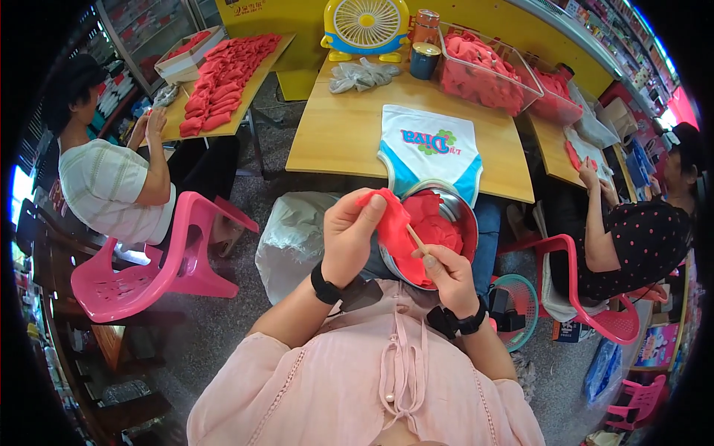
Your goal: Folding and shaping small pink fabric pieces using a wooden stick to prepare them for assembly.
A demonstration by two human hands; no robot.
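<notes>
My left hand (349,230) pinches the top of a red cloth piece (396,227) between thumb and fingers. A thin wooden stick (416,239) is gripped in my right hand (449,273), and its far end meets the cloth; whether it goes inside the cloth cannot be made out. Under both hands, a round metal bowl (470,221) sits at my lap, holding more red cloth pieces (437,223). The cloth in my hands hangs over the bowl's near left side and partly hides it.
A wooden table (338,134) ahead bears a white-and-blue garment (430,145), a yellow fan (367,22), a dark cup (425,61), grey gloves (362,75) and a clear bin (487,70) of red cloth. Seated co-workers flank me. A pink chair (178,260) and white sack (294,241) stand left, a teal basket (526,290) right.
</notes>
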